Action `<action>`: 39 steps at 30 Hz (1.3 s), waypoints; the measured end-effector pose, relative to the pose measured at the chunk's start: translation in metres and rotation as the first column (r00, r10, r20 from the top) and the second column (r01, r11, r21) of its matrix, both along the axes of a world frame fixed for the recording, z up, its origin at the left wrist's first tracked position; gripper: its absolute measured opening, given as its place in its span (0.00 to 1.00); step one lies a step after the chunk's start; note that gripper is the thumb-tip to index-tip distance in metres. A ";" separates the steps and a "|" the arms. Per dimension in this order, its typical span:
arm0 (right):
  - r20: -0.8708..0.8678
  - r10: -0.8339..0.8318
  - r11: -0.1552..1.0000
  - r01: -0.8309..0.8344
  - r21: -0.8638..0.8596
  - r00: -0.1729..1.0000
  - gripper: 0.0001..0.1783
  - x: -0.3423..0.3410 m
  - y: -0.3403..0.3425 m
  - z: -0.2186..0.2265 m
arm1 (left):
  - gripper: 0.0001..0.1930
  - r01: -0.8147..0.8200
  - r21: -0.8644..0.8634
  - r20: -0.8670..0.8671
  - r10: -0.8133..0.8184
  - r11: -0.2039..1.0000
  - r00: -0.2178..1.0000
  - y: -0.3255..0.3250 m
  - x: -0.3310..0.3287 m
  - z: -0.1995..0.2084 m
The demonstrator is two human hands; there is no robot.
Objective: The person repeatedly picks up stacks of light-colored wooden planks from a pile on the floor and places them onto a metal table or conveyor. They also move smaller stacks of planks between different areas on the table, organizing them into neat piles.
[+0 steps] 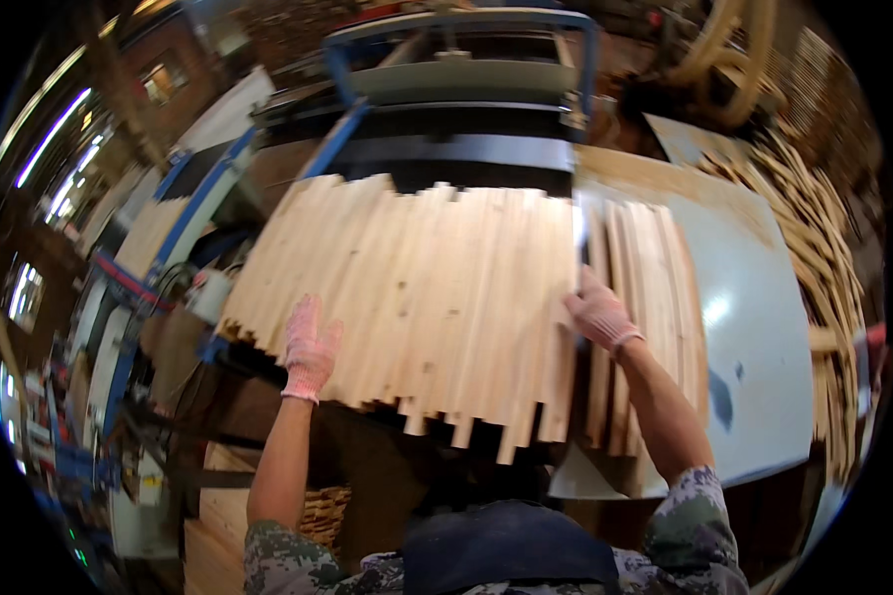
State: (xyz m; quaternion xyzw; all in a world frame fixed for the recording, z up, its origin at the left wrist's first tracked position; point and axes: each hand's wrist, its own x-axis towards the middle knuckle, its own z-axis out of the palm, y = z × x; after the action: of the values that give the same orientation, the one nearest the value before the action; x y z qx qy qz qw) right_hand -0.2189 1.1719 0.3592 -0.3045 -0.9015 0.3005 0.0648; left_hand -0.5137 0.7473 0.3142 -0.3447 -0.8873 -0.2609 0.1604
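Note:
A wide row of pale wooden strips (407,297) lies side by side in front of me, their near ends uneven. My left hand (311,347), in a pinkish knit glove, rests flat on the left part of the row with its fingers stretched out. At the row's right edge is my right hand (602,312), gloved alike. Its fingers point away from me along the outermost strip, and the thumb reaches toward the row; the fingertips are slightly blurred. Just beyond it, a smaller group of wooden strips (655,307) lies on a grey metal table (754,327).
A blue-framed machine (461,84) stands behind the row. A heap of loose wooden strips (814,228) lies at the far right. Another blue-edged machine (203,198) is to the left. Stacked wood (213,535) sits low at the left.

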 end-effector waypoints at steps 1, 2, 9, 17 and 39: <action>0.135 -0.014 0.995 0.000 0.104 0.991 0.34 -0.009 -0.005 -0.001 | 0.36 -0.094 -0.042 -0.030 0.093 0.995 0.995 -0.028 -0.028 -0.004; 0.178 -0.025 0.997 0.012 0.074 0.984 0.35 -0.017 -0.009 0.000 | 0.37 -0.181 -0.089 -0.049 0.177 0.979 0.983 -0.055 -0.056 -0.005; 0.318 -0.288 0.956 0.251 0.153 0.903 0.40 -0.023 -0.033 -0.013 | 0.49 -0.633 -0.362 -0.086 0.651 0.685 0.754 -0.172 -0.188 0.031; -0.148 -0.549 0.732 0.387 -0.560 0.823 0.37 0.016 -0.034 -0.084 | 0.49 -0.599 -0.493 0.032 0.701 0.631 0.712 -0.211 -0.257 0.051; 0.197 -0.606 0.743 0.460 0.486 0.771 0.39 0.052 -0.102 -0.021 | 0.32 0.209 0.444 0.303 -0.365 0.871 0.880 -0.140 -0.134 0.053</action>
State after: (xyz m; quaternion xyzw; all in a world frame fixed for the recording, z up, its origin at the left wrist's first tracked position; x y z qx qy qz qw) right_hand -0.1671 1.0697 0.3379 -0.5799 -0.8128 0.0149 0.0541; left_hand -0.6480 0.6076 0.3671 -0.3783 -0.7668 -0.5185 0.0122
